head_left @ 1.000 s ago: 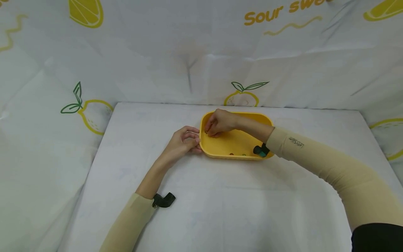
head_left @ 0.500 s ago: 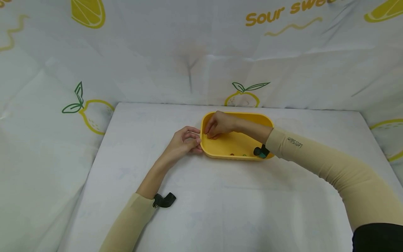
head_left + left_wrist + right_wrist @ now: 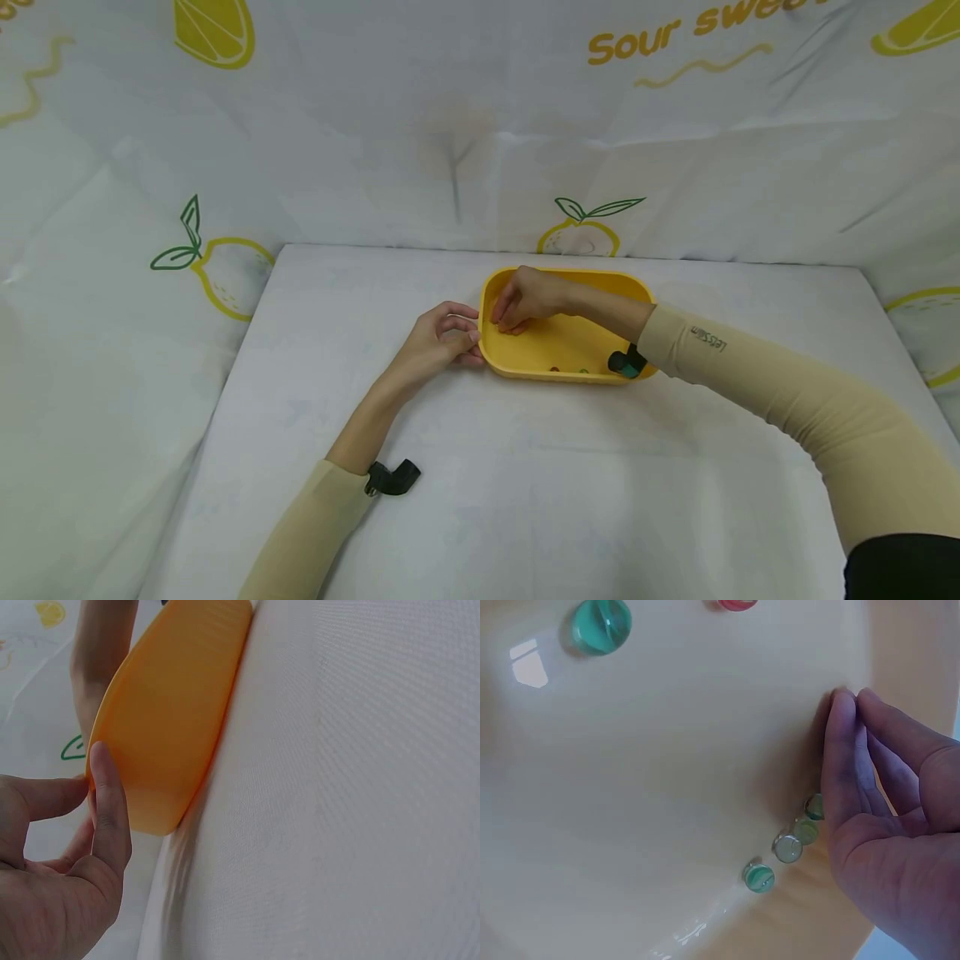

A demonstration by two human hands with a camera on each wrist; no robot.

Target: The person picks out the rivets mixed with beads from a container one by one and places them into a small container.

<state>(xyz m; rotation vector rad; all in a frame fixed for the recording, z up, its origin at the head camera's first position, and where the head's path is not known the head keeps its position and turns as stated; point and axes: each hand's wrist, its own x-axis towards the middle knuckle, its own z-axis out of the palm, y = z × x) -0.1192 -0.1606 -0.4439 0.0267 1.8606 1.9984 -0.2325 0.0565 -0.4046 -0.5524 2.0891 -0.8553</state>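
Observation:
A yellow oval tray (image 3: 592,333) lies on the white table. My left hand (image 3: 442,337) holds its left end: the thumb (image 3: 109,802) presses the outer wall (image 3: 172,727) and the index fingertip meets the rim. My right hand (image 3: 525,302) reaches into the tray's left end with its fingers held together, the fingertips (image 3: 846,705) touching the inner wall. Nothing shows between them. Several small green glass marbles (image 3: 787,846) lie in a row beside that hand. A larger green marble (image 3: 600,624) and a red marble (image 3: 736,603) lie farther off on the tray floor (image 3: 667,750).
The table (image 3: 525,500) is covered in white cloth, and lemon-printed sheets (image 3: 225,167) wall it in at the back and both sides. Small black cameras sit on the left wrist (image 3: 393,478) and the right wrist (image 3: 626,362).
Hardly anything differs. The right hand's fingers have shifted slightly at the tray's left end, and the left hand has stayed on the rim.

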